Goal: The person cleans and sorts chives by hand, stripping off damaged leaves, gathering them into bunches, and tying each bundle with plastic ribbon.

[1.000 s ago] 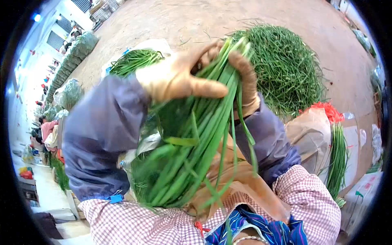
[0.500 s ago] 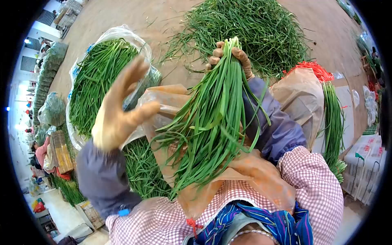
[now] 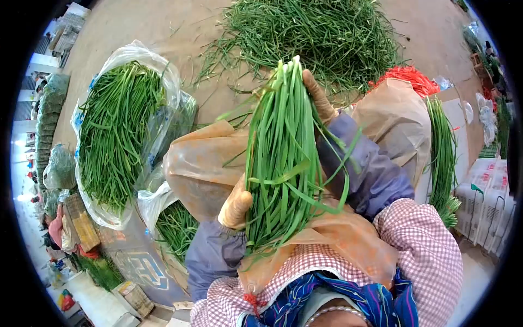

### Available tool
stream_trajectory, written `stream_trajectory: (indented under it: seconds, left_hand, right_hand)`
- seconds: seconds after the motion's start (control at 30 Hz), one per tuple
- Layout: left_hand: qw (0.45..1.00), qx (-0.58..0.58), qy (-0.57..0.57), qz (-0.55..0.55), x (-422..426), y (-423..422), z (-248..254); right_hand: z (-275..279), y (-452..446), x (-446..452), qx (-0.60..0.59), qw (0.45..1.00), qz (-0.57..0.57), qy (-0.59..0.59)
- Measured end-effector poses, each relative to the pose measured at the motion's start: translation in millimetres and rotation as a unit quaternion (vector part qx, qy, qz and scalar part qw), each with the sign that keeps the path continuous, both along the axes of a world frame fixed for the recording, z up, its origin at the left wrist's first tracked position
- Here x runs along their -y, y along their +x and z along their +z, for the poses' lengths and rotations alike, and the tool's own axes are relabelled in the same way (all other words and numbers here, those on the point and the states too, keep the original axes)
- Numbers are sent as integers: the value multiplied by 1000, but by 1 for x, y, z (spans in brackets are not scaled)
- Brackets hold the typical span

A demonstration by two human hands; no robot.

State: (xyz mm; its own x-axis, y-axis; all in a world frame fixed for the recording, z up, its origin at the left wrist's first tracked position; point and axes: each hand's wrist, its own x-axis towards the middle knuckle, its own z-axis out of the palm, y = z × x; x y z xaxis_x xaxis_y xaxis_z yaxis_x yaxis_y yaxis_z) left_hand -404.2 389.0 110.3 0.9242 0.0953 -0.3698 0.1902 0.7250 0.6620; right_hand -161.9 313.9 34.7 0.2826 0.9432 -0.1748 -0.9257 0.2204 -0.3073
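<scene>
A large bunch of garlic chives [image 3: 283, 147] lies over my lap, pale stem ends pointing away from me and leaves spreading toward my chest. My right hand [image 3: 320, 97], gloved, holds it near the stem end, thumb along the right side and fingers hidden behind the stems. At the lower left of the leaves is my gloved left hand [image 3: 236, 208], its thumb showing beside the bunch and its fingers out of sight under the leaves. Some leaves stick out to the right over my right sleeve. A brownish translucent apron [image 3: 199, 163] covers my knees beneath the bunch.
A big heap of loose chives [image 3: 310, 38] lies on the floor ahead. To the left stands a clear plastic bag [image 3: 122, 220] full of chives. On the right are red ties [image 3: 408, 79], a bundle of chives [image 3: 442, 152] and white crates [image 3: 485, 204].
My left hand has come down from the raised position at left to the lower left of the bunch. The bunch has gathered narrower and straighter; the view has shifted slightly.
</scene>
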Motion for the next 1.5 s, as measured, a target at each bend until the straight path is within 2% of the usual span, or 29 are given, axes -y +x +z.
stream_trajectory:
  seconds: [0.07,0.13,0.2,0.27,0.3,0.4,0.47,0.53,0.6,0.63,0.67,0.7,0.73,0.8,0.83,0.93,0.97,1.07,1.1,1.17,1.23,1.3,1.33,1.47,1.5]
  left_hand:
    - [999,-25,-20,41,1,-2,0]
    - [997,-42,-37,56,-2,2,-4]
    - [995,-56,-51,57,-7,7,-5]
    - [997,-61,-13,53,-11,11,-14]
    - [996,-67,24,53,-10,18,-12]
    - [991,-106,79,12,-22,38,-9]
    - [982,-164,87,-43,-35,56,-7]
    - [969,-236,12,-73,-48,86,5]
    - [942,-311,43,-122,-64,109,-15]
    - [919,-341,57,-191,-69,127,-12]
    - [921,-308,23,-235,-78,139,-28]
    - [900,-343,15,-269,-89,149,-55]
    - [876,-376,8,-302,-98,159,-84]
    - [844,-469,-22,-259,-97,184,-122]
    - [890,-354,-80,-274,-109,170,-177]
    - [834,-472,-60,-280,-100,183,-167]
    - [835,-480,-5,-270,-98,180,-169]
    - [904,-371,62,-204,-99,185,-146]
    - [917,-358,73,-161,-98,189,-134]
    - [931,-344,73,-101,-99,194,-103]
    - [950,-304,51,-51,-94,184,-81]
    - [970,-242,2,-11,-86,168,-62]
    - [976,-209,56,-6,-75,161,-44]
    - [952,-151,266,-22,-42,129,-21]
    - [959,-152,239,-20,-34,119,-12]
  right_hand:
    - [-16,2,5,-4,1000,27,0]
    - [-9,-7,13,13,998,59,2]
    - [60,-33,26,-42,993,100,-40]
    - [42,-42,28,92,988,77,-98]
    - [26,-45,26,87,985,111,-101]
    - [22,-65,14,-106,982,88,-130]
    - [-6,-70,0,-162,976,66,-130]
    - [-10,-70,-9,-248,958,53,-134]
    - [-28,-66,-12,-242,956,38,-163]
    - [-33,-61,-14,-225,953,30,-200]
    - [-40,-56,-15,-209,948,24,-237]
    - [-83,-56,-19,-184,957,30,-221]
    - [-101,-46,-23,-242,922,61,-297]
    - [-147,-37,-32,-247,904,41,-346]
    - [-166,-29,-32,-292,892,80,-337]
    - [-195,-31,-37,-267,919,82,-279]
    - [-200,-30,-40,-264,914,76,-300]
    - [-155,-22,-52,-254,931,-34,-259]
    - [-150,-16,-59,-288,927,-48,-237]
    - [-134,-12,-66,-137,948,-188,-219]
    - [-96,-5,-70,-8,936,-295,-193]
    - [-54,-6,-68,58,921,-337,-188]
    - [-35,-10,-65,90,911,-358,-186]
    - [9,-38,-49,44,937,-314,-148]
    - [17,-44,-46,24,938,-313,-148]
